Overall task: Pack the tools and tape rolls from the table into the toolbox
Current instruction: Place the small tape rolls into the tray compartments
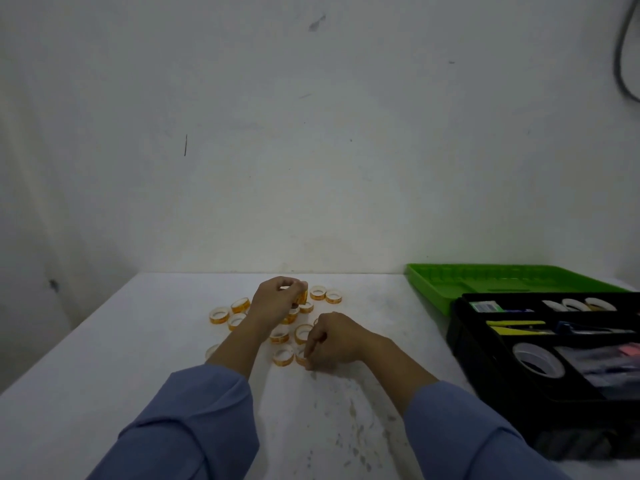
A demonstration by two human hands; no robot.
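Note:
Several small orange-and-white tape rolls (219,315) lie scattered on the white table (104,393). My left hand (275,301) is raised over the far part of the pile and grips a small stack of tape rolls (302,296). Nearer to me, my right hand (332,341) is curled down onto the table, its fingers pinching a tape roll (300,356) at the pile's near edge. The black toolbox (491,368) stands open at the right, holding a large clear tape roll (538,365), yellow-handled tools (516,327) and a few white rolls (578,304).
A green tray (433,289) lies behind the toolbox against the wall. The wall runs along the table's far edge. A dark cable (623,46) hangs at the top right. The table's left edge drops off near the left side of view.

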